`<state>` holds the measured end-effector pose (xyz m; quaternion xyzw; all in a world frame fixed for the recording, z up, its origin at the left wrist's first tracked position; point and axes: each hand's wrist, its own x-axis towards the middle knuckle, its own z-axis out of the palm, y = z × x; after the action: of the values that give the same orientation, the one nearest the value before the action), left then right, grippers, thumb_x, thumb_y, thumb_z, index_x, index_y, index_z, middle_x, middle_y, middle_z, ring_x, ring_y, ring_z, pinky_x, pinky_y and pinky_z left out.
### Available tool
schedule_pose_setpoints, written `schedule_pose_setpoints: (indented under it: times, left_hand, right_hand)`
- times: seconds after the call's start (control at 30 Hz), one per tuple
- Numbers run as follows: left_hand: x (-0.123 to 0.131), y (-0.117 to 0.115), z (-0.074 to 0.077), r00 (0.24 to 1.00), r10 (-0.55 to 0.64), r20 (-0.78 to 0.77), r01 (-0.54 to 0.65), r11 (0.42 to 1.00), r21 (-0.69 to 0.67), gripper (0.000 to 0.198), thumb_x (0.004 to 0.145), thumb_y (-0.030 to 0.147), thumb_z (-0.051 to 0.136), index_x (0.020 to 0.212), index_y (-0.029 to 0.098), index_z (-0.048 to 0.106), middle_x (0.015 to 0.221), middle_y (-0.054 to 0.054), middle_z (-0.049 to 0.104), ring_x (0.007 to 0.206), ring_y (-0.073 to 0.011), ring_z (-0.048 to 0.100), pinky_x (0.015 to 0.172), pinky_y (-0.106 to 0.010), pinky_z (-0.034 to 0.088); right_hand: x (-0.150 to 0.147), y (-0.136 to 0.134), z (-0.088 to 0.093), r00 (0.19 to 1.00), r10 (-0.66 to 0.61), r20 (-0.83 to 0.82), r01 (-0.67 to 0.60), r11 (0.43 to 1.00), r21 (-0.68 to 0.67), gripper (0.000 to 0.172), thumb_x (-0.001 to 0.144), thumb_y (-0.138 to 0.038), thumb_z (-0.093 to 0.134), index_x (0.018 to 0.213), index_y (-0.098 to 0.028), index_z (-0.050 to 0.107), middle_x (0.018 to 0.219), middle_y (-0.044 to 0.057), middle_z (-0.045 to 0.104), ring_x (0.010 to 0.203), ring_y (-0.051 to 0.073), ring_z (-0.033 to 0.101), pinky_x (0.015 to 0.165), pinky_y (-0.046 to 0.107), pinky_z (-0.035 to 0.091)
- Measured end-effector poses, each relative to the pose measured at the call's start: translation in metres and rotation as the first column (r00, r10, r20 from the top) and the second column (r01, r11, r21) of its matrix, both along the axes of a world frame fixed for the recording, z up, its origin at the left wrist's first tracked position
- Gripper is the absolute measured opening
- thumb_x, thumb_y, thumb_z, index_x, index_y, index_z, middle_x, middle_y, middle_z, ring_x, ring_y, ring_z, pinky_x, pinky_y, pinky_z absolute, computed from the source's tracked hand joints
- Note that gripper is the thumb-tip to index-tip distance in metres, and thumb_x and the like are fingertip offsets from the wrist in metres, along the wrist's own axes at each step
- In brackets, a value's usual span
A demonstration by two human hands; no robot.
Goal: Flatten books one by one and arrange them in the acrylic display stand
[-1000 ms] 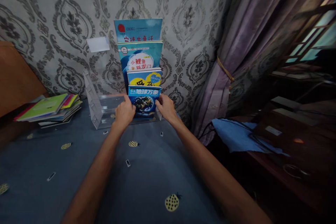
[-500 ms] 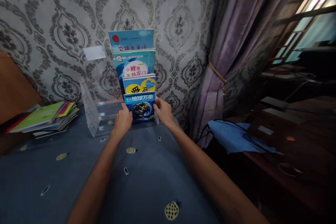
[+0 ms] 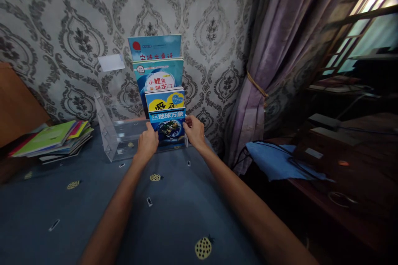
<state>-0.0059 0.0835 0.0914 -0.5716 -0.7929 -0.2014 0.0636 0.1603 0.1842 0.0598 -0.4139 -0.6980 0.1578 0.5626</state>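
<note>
A small blue book (image 3: pixel 168 127) with a globe on its cover stands upright at the front of a clear tiered rack (image 3: pixel 107 132). Its left edge is between the closed fingers of my left hand (image 3: pixel 147 141). My right hand (image 3: pixel 195 131) pinches the opposite edge. Behind it, rising in steps, are a blue-and-yellow book (image 3: pixel 164 98), a teal book (image 3: pixel 160 75) with a white oval, and a taller blue book (image 3: pixel 155 46) at the back. The rack's left half holds no books, and the lower parts of the rear books are hidden.
To the left lies a pile of books and booklets (image 3: pixel 51 138) on the dark blue tablecloth (image 3: pixel 102 198). A wooden panel (image 3: pixel 18 103) stands at the far left. On the right hang a purple curtain (image 3: pixel 251 74) and, below, a blue cloth (image 3: pixel 273 161) with cables.
The globe book has shifted slightly right in both hands and sits straighter. The other books and the rack stay where they were.
</note>
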Motion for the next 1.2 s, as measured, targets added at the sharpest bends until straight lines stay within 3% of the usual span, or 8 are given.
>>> schedule_pose_setpoints:
  times: [0.5,1.2]
  left_hand:
    - [-0.004,-0.004,0.007,1.000,0.002,-0.013,-0.003,0.999,-0.042,0.040,0.099,0.033,0.044,0.132,0.010,0.044,0.106,-0.022,0.073,0.099,-0.0355,0.073,0.081,-0.040,0.053]
    - [-0.009,-0.021,0.035,0.999,-0.035,-0.019,0.033,0.996,-0.078,0.058,0.095,0.044,0.049,0.143,0.016,0.033,0.113,-0.016,0.073,0.109,-0.0371,0.069,0.088,-0.046,0.053]
  right_hand:
    - [0.003,-0.001,0.001,1.000,-0.021,0.008,0.021,1.000,0.017,0.024,0.084,-0.031,0.047,0.091,-0.019,0.066,0.089,0.010,0.075,0.079,0.025,0.067,0.079,0.037,0.052]
    - [0.011,-0.002,0.012,0.993,-0.111,0.025,0.111,0.994,0.003,0.029,0.088,-0.031,0.044,0.093,-0.018,0.069,0.089,0.010,0.075,0.079,0.025,0.066,0.075,0.034,0.047]
